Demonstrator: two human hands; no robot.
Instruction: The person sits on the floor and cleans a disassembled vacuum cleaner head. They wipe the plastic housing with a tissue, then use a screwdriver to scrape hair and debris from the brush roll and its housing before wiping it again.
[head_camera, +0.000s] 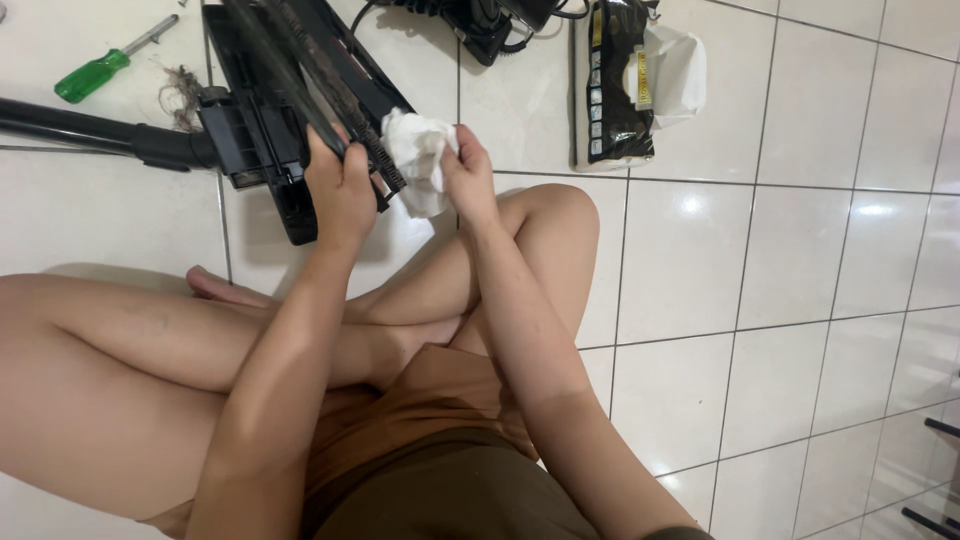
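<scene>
I sit cross-legged on a white tiled floor. My left hand (340, 190) grips the near end of a long black brush roller (330, 90) that slants up and left over an upturned black vacuum floor head (255, 130). My right hand (468, 180) holds a crumpled white wipe (420, 155) pressed against the roller's near end, right beside my left hand. The roller's bristles look dusty.
A green-handled screwdriver (95, 72) lies at the far left, with a clump of hair and dust (180, 95) near the vacuum's black tube (90, 130). A black pack of wipes (620, 85) with a white sheet sticking out lies ahead on the right. Black cables (470, 25) lie at top centre.
</scene>
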